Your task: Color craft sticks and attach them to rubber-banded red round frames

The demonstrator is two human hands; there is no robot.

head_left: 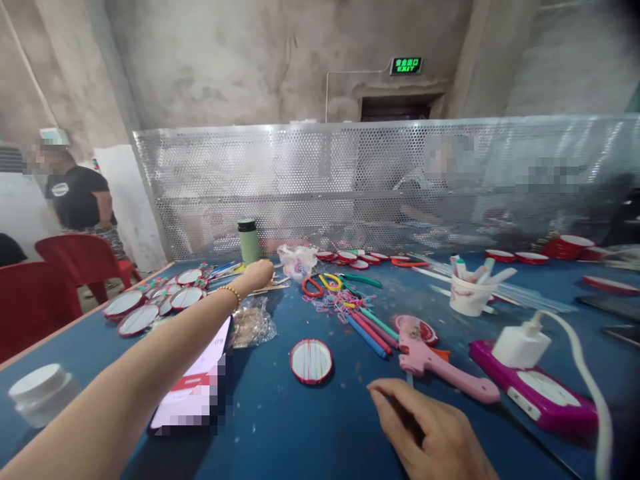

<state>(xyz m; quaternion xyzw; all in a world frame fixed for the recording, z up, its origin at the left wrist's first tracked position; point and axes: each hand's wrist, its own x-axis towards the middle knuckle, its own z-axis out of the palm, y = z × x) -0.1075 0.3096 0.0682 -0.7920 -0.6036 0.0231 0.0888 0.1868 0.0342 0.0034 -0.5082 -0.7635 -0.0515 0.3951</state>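
Observation:
My left hand (256,277) stretches far over the table, above thin wooden sticks (273,288). Its fingers curl down in a closed shape, and whatever they grip is hidden behind the hand. My right hand (430,430) is near the front edge of the view, fingers loosely bent with a gap inside the thumb, and nothing shows in it. A round red-rimmed lid (311,361) with pale strips across its face lies between the hands. Just beyond my right hand is a pink glue gun (445,375), partly over another red lid (420,328).
A phone (193,393) lies under my left forearm, by a white jar (43,393). Red-rimmed discs (139,320) pile up at left. Pliers (363,280), colored pens (367,333), a cup of markers (470,297) and a purple power strip (550,393) also occupy the table.

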